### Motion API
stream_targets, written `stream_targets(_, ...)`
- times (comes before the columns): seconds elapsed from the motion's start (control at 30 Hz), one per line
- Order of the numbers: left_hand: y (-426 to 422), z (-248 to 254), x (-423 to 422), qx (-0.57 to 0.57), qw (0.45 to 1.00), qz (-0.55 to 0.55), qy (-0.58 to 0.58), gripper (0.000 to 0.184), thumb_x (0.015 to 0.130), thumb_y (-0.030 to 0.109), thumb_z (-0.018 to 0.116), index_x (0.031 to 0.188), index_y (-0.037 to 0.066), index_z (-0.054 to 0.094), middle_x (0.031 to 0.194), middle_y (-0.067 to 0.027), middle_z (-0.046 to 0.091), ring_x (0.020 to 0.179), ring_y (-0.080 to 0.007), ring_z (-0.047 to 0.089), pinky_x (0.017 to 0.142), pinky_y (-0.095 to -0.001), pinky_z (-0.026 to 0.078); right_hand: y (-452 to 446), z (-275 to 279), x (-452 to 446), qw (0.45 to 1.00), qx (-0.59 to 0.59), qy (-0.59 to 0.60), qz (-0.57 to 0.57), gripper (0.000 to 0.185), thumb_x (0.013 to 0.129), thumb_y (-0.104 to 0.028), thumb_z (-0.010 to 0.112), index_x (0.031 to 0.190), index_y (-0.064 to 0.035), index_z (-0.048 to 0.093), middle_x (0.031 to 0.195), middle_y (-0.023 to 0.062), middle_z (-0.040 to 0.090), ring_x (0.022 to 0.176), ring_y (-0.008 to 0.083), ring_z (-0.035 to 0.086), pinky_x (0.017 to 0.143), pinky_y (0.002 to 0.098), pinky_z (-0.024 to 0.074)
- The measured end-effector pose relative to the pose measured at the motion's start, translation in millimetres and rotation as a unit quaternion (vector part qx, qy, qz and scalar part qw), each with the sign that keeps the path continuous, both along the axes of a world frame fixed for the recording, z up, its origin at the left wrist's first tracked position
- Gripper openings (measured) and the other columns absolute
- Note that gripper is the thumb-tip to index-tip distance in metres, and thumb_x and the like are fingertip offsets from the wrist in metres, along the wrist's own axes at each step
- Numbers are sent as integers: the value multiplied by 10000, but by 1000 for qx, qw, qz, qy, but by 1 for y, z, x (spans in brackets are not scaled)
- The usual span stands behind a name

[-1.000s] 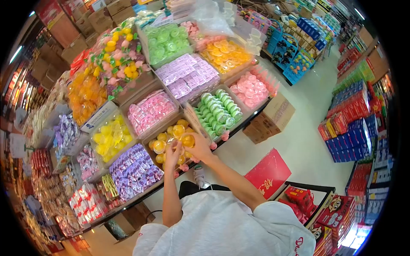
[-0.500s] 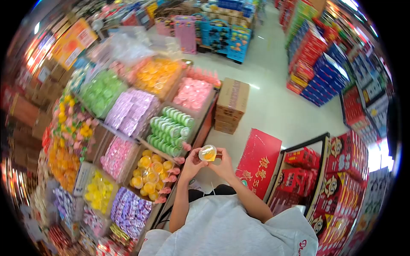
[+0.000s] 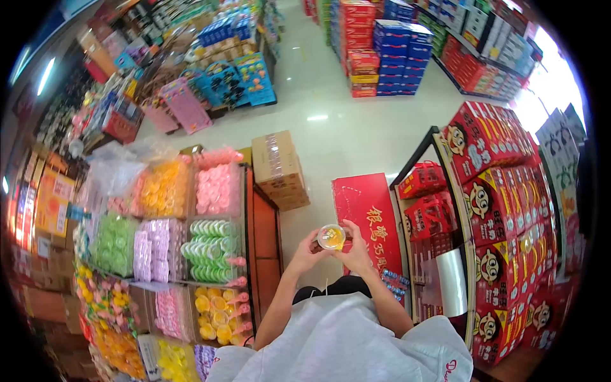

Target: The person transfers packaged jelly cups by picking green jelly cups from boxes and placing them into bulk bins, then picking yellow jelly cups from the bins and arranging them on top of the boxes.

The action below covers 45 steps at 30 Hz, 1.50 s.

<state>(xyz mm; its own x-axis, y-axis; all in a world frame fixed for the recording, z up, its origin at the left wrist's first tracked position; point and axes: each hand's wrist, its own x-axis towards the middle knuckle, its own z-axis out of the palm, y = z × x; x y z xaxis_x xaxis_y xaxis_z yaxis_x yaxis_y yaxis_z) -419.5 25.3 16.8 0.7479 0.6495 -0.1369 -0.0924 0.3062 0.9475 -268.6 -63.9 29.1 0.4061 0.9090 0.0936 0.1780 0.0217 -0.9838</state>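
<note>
Holds small clear cup w/ both hands, up in front of red panel w/ gold lettering, overlapping panel's L edge as seen. Has L hand on cup's L side, fingers clamped on it; has R hand on the opp. side, fingers clamped on it too, both thumbs nr the near rim. Shows yellow contents thru the top; can't tell exact lid type, too small.

Wears grey top, nearer than panel. Sees brown carton L of panel's far end, nr it. Further L of panel, faces candy bins: pink candies about level w/ panel's far end, green-and-white cups level w/ its near half, yellow cups L and nearer than it.

R of panel, just beside, has black-framed rack w/ red bags in it; further R of panel, stacked red cartons w/ cartoon print. Well beyond panel's far end, across pale floor, sees stacked blue boxes.
</note>
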Motion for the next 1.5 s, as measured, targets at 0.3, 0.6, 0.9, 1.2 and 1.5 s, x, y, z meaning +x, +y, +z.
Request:
stream_targets(0.3,-30,20,134,29,978,-206,-9,663,784,39,739,1345,43,384,1257,-67,511,1110,-155,552,920,-294,473,-77,17,89,985,12,44,-165,809,652,-36,822,1314,-38,356,1086,123,604,1032,197,586,884,322,467)
stream_targets(0.6,-77,9,264,72,935,-344,-34,617,812,37,702,1336,28,376,1235,-79,507,1087,-142,552,904,-288,484,-142,-17,176,941,85,14,-328,761,656,22,776,1292,-37,363,1100,126,592,1036,205,584,912,328,452)
stream_targets(0.9,-157,56,379,204,858,-465,-82,529,867,-13,592,1352,-10,380,1223,-103,515,1116,-150,532,880,-281,490,-222,9,229,827,105,-65,-548,573,708,-46,777,1177,-27,448,1084,102,582,992,178,582,905,317,455)
stream_targets(1.2,-277,92,482,319,782,-503,-185,307,944,180,544,1163,-34,542,1116,-154,537,1014,-223,572,786,-303,493,-334,58,298,680,39,-255,-687,566,695,-69,770,1198,-27,511,1078,119,543,1011,225,570,870,317,477)
stream_targets(1.5,-349,56,593,443,791,-352,-232,524,858,116,602,1305,-66,398,1184,-243,516,1092,-378,519,960,-427,410,-406,64,432,615,-154,-395,-665,592,735,-231,748,1226,-23,492,1081,180,548,1056,332,523,917,406,428)
